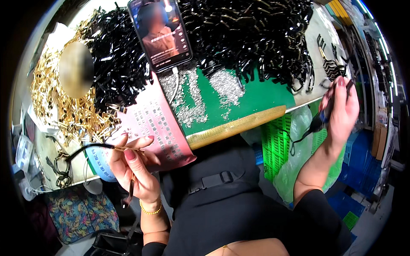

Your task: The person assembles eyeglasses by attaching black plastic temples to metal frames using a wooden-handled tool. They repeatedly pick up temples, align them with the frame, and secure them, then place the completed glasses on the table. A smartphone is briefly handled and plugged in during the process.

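Note:
My left hand is closed round a thin black-and-gold piece that looks like an eyeglass temple, its curved black end pointing left. A dark-tipped gold length sticks out below the same fingers. My right hand is raised at the table's right edge, fingers closed on a dark object with a thin black cord hanging from it; its kind is not clear. Just beyond that hand, black-and-gold pieces lie in a row. Another dark cluster of pieces lies left of my left hand.
Heaps of shiny black strips and gold metal parts cover the table's back and left. Small silver pieces lie on a green mat. A lit phone stands upright, cabled. Below right is a green crate.

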{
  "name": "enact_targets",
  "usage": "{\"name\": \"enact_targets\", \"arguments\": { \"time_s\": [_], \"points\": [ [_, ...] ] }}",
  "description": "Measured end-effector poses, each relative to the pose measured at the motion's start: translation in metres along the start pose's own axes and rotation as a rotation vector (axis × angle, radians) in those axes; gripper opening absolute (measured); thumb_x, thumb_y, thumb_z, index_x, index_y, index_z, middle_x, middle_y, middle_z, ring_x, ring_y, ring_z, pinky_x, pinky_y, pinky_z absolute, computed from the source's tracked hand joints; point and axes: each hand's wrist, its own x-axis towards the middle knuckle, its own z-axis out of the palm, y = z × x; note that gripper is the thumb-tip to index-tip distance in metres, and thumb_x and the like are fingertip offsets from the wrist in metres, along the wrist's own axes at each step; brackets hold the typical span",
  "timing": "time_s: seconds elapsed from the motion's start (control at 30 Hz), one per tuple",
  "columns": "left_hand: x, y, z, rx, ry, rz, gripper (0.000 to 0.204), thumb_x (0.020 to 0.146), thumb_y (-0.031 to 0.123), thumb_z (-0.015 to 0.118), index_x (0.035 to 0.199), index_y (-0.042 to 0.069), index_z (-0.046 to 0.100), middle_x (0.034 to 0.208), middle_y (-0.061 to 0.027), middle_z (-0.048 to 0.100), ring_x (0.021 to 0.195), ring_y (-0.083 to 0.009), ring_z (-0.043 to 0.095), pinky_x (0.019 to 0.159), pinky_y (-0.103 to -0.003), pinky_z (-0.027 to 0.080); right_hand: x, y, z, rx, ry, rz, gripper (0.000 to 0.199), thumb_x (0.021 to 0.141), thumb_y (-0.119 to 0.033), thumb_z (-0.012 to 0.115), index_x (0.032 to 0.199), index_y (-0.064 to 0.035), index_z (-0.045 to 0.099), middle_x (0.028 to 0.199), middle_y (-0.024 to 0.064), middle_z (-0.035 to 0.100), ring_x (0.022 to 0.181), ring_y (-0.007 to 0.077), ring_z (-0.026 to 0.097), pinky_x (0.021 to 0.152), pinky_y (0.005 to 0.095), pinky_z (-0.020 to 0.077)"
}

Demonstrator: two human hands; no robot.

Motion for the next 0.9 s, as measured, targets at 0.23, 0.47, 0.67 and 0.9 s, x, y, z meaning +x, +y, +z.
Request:
{"name": "enact_targets", "arguments": {
  "time_s": [0.23,0.47,0.67,0.9],
  "points": [
    [-0.007,0.001,0.016,0.089,-0.016,0.135,0.03,0.11,0.017,0.037,0.135,0.001,0.04,0.106,-0.017,0.068,0.094,-0.0215,0.068,0.087,-0.032,0.053,-0.054,-0.054,0.111,0.254,-1.388,0.655,0.023,0.103,-0.027,0.055,0.098,-0.0045,0.053,0.074,0.0006,0.056,0.056,0.0072,0.053,0.051,0.0236,0.0443],
    [-0.001,-0.023,0.012,0.461,-0.168,0.157,0.023,0.109,0.013,0.047,0.123,-0.001,0.058,0.094,-0.0055,0.063,0.082,-0.0095,0.058,0.075,-0.023,0.048,-0.057,-0.036,0.111,-0.282,-1.353,0.203,0.033,0.099,-0.026,0.06,0.118,-0.002,0.049,0.082,0.0197,0.065,0.072,0.0312,0.066,0.066,0.0402,0.051],
    [0.013,-0.027,0.021,0.605,-0.154,0.366,0.021,0.101,0.002,0.056,0.12,-0.001,0.061,0.081,-0.0078,0.064,0.072,-0.0206,0.054,0.073,-0.034,0.045,-0.046,-0.026,0.092,-0.763,-1.047,-0.47,0.035,0.092,-0.013,0.062,0.126,-0.0159,0.057,0.094,0.0102,0.053,0.075,0.0265,0.065,0.055,0.037,0.0514],
    [0.002,-0.013,0.018,0.137,-0.085,-0.047,0.024,0.109,0.016,0.046,0.121,-0.001,0.057,0.102,-0.0071,0.065,0.084,-0.008,0.055,0.077,-0.021,0.044,-0.044,-0.019,0.096,-0.849,-1.098,-0.543,0.05,0.086,-0.012,0.064,0.135,-0.0241,0.06,0.092,0.0128,0.053,0.073,0.0235,0.066,0.049,0.0339,0.0505]
  ]
}}
